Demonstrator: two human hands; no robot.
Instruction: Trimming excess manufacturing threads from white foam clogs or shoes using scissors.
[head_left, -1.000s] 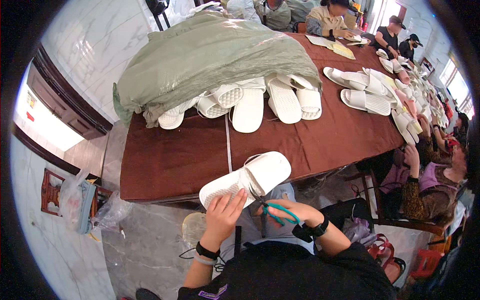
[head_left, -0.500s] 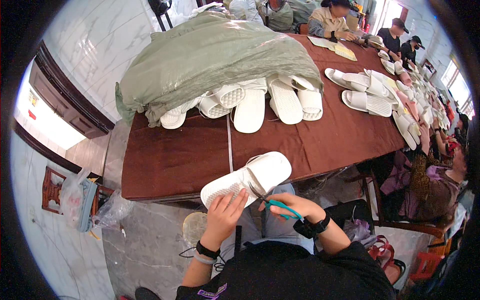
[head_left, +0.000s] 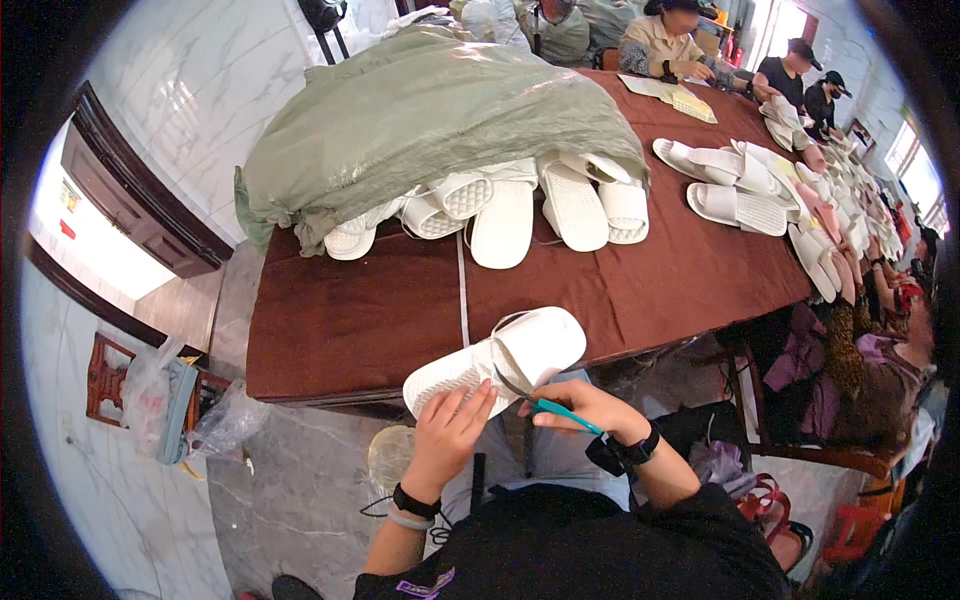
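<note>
At the counter's (head_left: 350, 320) near edge we have a white slipper (head_left: 485, 358), its strap (head_left: 545, 345) end pointing far right, its heel near left, its long axis slanting between. Our left hand (head_left: 450, 430) lays its fingers on the insole (head_left: 440, 378), though we cannot tell whether the hidden thumb clamps below. Our right hand's (head_left: 590, 408) fingers close round teal-handled scissors (head_left: 567, 414); we would do best keeping the slipper steady and the blades (head_left: 512, 382) clear of strap and skin.
</note>
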